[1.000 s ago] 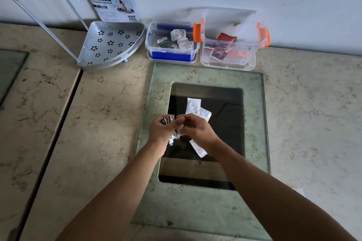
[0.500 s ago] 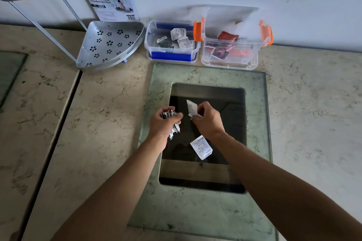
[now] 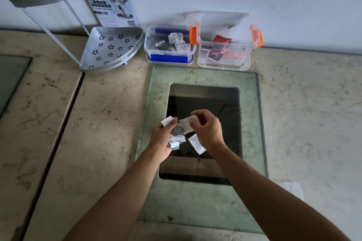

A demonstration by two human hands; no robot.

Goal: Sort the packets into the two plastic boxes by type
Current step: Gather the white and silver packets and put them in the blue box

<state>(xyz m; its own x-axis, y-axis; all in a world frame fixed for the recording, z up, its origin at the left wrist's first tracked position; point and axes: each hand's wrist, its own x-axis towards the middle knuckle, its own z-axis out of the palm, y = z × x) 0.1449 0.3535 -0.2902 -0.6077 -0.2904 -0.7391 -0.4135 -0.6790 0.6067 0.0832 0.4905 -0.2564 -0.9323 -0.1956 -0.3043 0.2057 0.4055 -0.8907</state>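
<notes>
The right hand (image 3: 207,129) is pinching a white packet (image 3: 187,123) beside the left hand (image 3: 163,137), which is gripping a bundle (image 3: 177,135); the blue box (image 3: 169,58) is lying straight ahead, nearer the left.

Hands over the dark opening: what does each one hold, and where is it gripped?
Left hand clutches a bunch of packets. Right hand pinches a white packet by its edge.

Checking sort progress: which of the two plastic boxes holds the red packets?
The right-hand box with orange latches holds the red packets; the blue-trimmed box beside it holds white and dark ones.
</notes>
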